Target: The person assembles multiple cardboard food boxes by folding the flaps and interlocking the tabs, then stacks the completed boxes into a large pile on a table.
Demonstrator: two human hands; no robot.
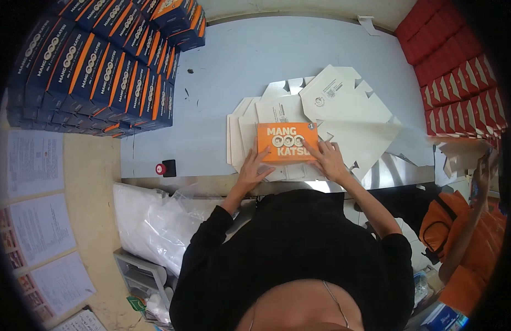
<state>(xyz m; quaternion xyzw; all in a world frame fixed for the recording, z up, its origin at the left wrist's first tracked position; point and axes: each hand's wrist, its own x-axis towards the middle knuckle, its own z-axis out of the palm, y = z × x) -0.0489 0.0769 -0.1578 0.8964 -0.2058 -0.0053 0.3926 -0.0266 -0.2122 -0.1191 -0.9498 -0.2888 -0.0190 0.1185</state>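
We have both bare hands on a rectangular orange cardboard box with white lettering (pixel 287 131), which lies over the near part of some flat white cardboard blanks (pixel 352 107) on a pale blue table (pixel 228 60). Our left hand (pixel 252 172) touches its left edge and our right hand (pixel 331 161) its right, fingers spread; we cannot tell how firmly they press. Stacked navy-and-orange boxes (pixel 92 80) stand at left.

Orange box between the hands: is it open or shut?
Shut: the orange box looks flat on top, no flap sticking up. The left hand and right hand touch its sides.
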